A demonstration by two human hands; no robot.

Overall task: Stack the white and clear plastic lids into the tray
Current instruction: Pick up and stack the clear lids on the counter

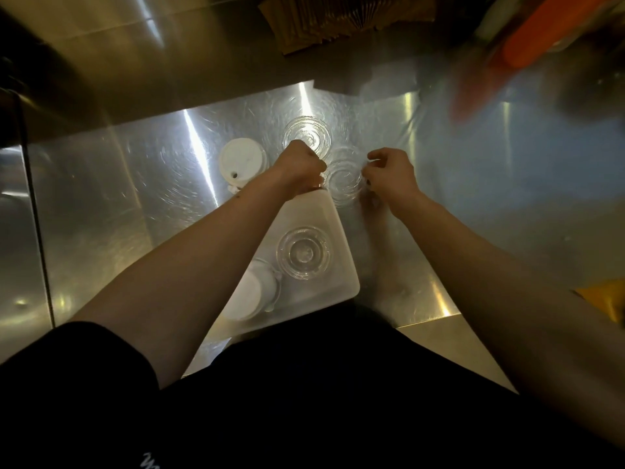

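A white plastic tray [341,245] lies on the steel counter in front of me. Inside it sit a clear lid [304,252] and, to its left, a white lid [253,294] partly hidden by my left forearm. Beyond the tray, my left hand [299,169] and my right hand [389,174] pinch opposite edges of a clear lid [345,179], held just above the counter. Another clear lid [306,133] lies behind my left hand. A white lid [241,160] with a sip hole rests to the left.
The steel counter [135,198] meets a steel back wall. Brown cardboard [321,25] stands at the back. Blurred orange and red objects [541,35] fill the upper right corner. A yellow item [605,299] shows at the right edge.
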